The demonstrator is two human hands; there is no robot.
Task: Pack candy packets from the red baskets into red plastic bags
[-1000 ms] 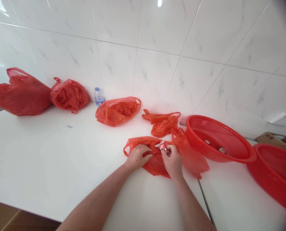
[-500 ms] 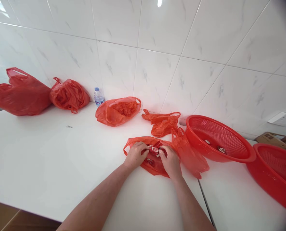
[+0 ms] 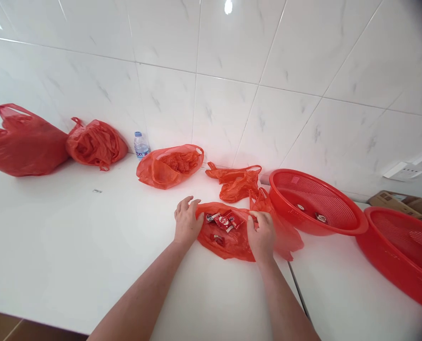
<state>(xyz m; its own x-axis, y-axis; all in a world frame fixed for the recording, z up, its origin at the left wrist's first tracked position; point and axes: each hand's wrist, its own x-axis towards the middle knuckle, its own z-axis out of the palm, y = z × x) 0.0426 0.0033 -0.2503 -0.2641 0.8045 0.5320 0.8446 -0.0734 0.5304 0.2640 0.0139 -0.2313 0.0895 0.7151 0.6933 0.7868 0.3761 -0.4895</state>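
Observation:
A red plastic bag lies spread on the white table with its mouth facing up. Inside it are several small wrapped snacks, among them a red-and-white packet and a dark red one nearer me. My left hand is at the bag's left edge, fingers apart and holding nothing, thumb beside the rim. At the right edge, my right hand has its fingers curled, with thumb and fingertips closed at the bag's rim.
Another red bag lies by my right hand. Two red perforated baskets stand on the right, the nearer holding a few small packets. Along the wall are more red bags and a water bottle. A cardboard box sits behind the baskets.
Both hands have let go of the red-and-white packet, which now rests in the bag. They have moved apart to the bag's two sides. The view has shifted slightly.

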